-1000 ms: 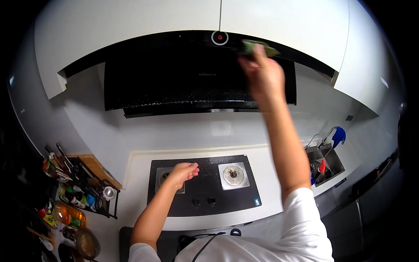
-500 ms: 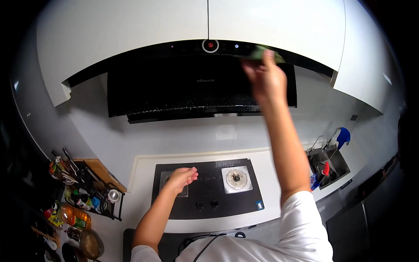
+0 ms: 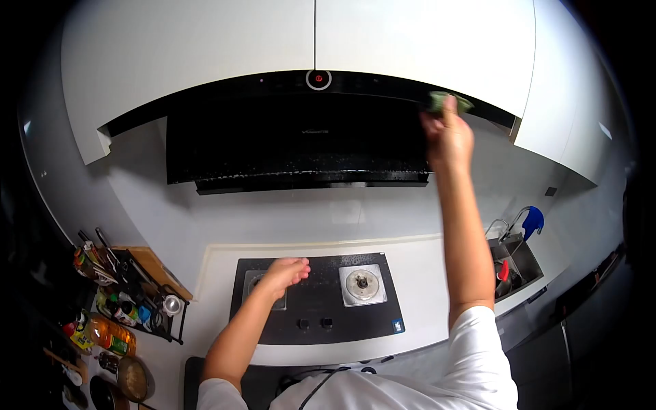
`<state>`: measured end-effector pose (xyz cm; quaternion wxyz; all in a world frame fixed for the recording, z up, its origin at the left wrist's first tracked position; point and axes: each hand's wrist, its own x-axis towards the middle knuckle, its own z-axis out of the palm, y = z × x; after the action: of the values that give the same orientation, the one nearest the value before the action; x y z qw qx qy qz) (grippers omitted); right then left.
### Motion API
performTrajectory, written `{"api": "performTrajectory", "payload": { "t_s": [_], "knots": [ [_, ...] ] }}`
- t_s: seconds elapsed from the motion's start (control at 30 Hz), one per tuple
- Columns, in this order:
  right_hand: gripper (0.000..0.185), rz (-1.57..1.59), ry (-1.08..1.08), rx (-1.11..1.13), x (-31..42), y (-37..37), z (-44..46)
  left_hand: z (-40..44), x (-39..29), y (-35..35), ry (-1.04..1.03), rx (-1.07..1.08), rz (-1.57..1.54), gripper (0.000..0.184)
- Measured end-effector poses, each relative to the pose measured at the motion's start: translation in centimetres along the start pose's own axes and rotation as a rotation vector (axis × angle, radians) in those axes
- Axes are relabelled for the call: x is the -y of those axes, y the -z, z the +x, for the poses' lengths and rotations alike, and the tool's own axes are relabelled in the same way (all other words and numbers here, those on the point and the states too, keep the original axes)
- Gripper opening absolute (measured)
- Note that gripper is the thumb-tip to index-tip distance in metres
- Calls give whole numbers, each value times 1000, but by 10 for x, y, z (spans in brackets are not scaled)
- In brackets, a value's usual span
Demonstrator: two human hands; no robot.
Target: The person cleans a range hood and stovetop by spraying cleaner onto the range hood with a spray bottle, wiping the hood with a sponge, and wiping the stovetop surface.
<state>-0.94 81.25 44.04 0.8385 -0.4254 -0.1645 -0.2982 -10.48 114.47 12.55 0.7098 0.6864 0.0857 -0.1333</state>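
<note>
My right hand (image 3: 451,140) is raised to the right end of the range hood (image 3: 273,147). It is closed on a green cloth (image 3: 451,102), slightly blurred, pressed against the hood's black upper strip. Water drops dot the hood's lower black panel, and a red power symbol glows in the ring on the strip. Low over the left side of the black gas cooktop (image 3: 311,301) hovers my left hand (image 3: 285,275), its fingers curled together with nothing visible in them. It partly hides the left burner. The right burner (image 3: 362,282) is bare of its pan support.
White cabinets (image 3: 191,48) hang directly above the hood. At the left stand a rack (image 3: 147,301) of utensils and bottles, an oil jug (image 3: 113,335) and a pot (image 3: 134,379). A sink (image 3: 523,263) with a blue cloth (image 3: 533,222) on its faucet is at the right.
My right hand has moved right along the hood's strip with the green cloth. The white light on the strip no longer shows. My left hand stays over the cooktop; the view has shifted slightly.
</note>
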Motion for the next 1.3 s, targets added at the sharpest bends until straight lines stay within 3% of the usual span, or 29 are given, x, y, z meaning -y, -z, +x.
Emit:
{"api": "performTrajectory", "payload": {
  "t_s": [0.17, 0.33, 0.43, 0.47, 0.6, 0.7, 0.93, 1.07, 1.1, 1.17, 1.3],
  "knots": [
    [40, 30, -12, 122, -47, -128, -78, -6, -41, -10, -125, 53, 16, 38],
    [44, -18, -87, 74, -78, -184, -94, -13, -41, -22, -71, 52, 57, 32],
    [45, 79, -105, 149, -69, -169, -93, -11, -24, -14, -19, 54, 33, 30],
    [38, 38, -93, 171, -68, -166, -93, -6, -20, -12, -13, 57, 15, 29],
    [39, -289, -81, 126, -73, -175, -91, -3, -10, -17, 25, 45, 35, 30],
    [40, -85, -116, 153, -58, -150, -82, -2, -8, -23, 11, 78, -3, 33],
    [44, 102, -11, -139, 13, -2, 6, -21, -5, 0, -100, 32, -23, 33],
    [45, 17, 29, -245, 7, -1, 16, -7, -25, 21, -131, -1, 27, 35],
    [46, -136, -58, -193, 3, -20, -7, -10, -46, 14, -157, -15, 47, 33],
    [46, 34, -108, 92, -27, -45, -29, -3, -83, -6, -274, -68, 86, 31],
    [49, 5, -85, 49, 2, -6, 1, -15, -178, -44, -692, -118, -47, 30]
  ]
}}
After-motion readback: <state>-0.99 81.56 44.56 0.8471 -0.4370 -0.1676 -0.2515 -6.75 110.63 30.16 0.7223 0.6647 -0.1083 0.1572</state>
